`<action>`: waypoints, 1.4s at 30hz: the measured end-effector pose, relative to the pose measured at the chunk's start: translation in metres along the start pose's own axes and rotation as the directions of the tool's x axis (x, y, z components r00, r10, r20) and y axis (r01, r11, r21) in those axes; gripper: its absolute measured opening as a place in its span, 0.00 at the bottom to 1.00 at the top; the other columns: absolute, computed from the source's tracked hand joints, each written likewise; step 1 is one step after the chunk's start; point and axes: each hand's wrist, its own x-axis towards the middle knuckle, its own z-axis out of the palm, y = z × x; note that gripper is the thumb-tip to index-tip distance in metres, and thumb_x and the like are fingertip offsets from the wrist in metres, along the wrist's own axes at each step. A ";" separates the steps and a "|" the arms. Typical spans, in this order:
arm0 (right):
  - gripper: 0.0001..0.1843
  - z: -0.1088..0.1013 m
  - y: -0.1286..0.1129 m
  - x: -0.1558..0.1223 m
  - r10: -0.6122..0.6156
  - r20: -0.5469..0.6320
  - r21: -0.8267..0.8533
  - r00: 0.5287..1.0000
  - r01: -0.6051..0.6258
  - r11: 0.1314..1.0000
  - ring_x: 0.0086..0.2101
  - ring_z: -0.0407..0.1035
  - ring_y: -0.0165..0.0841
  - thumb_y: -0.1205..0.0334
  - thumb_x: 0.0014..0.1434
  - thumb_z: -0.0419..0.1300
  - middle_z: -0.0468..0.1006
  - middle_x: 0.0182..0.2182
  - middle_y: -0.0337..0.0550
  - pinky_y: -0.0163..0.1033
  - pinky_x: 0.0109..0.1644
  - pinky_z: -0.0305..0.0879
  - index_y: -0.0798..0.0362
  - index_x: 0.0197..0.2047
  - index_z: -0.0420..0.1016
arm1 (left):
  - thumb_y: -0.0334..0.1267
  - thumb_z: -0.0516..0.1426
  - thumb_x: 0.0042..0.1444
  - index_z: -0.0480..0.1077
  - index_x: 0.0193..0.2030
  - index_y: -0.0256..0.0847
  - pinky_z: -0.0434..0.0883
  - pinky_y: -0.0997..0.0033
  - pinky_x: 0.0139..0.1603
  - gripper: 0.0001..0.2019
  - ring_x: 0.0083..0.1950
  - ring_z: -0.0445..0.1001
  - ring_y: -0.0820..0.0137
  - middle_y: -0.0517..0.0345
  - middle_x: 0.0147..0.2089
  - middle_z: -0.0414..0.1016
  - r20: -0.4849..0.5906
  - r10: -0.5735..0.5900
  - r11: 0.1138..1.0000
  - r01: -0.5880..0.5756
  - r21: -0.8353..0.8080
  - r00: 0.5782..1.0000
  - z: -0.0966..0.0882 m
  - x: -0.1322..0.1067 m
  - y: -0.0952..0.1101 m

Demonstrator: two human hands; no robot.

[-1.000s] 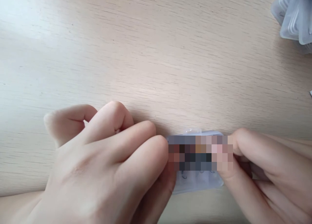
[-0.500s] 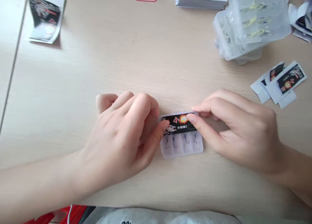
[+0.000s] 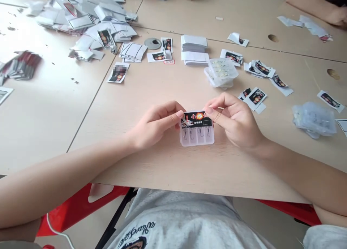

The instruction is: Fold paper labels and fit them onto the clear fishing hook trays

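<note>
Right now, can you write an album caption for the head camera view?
The left hand and right hand hold a clear plastic box of fishing hooks with a black label.

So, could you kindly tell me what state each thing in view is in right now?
clear plastic box: held between both hands, four hooks in separate compartments
black label: lying across the box's upper part
left hand: fingertips at the label's left end
right hand: fingertips at the label's right end
stacked boxes: piled on the table
plastic bag: bunched up, lying on the table
</note>
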 end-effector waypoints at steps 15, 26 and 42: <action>0.22 0.000 0.004 -0.016 0.208 0.278 0.191 0.938 -0.267 0.945 0.18 0.54 0.23 0.42 0.61 0.51 0.63 0.22 0.35 0.30 0.17 0.48 0.55 0.37 0.68 | 0.49 0.54 0.58 0.66 0.25 0.34 0.56 0.76 0.24 0.19 0.26 0.59 0.77 0.61 0.23 0.60 0.144 0.058 0.981 -0.083 0.174 0.988 0.020 0.030 0.012; 0.19 -0.006 0.010 -0.014 0.185 0.354 0.185 0.917 -0.263 0.947 0.21 0.60 0.25 0.46 0.59 0.57 0.68 0.24 0.37 0.30 0.20 0.55 0.56 0.40 0.70 | 0.49 0.54 0.59 0.64 0.40 0.36 0.59 0.78 0.21 0.16 0.20 0.61 0.79 0.65 0.23 0.63 0.367 0.043 0.995 -0.073 0.068 0.929 0.007 0.029 -0.004; 0.23 -0.011 0.012 -0.012 0.251 0.361 0.223 0.898 -0.344 0.912 0.17 0.55 0.23 0.43 0.63 0.48 0.63 0.19 0.34 0.30 0.18 0.49 0.55 0.31 0.65 | 0.51 0.51 0.61 0.63 0.39 0.36 0.54 0.78 0.20 0.17 0.20 0.56 0.79 0.66 0.21 0.58 0.387 0.036 0.996 -0.062 0.056 0.921 0.006 0.030 -0.007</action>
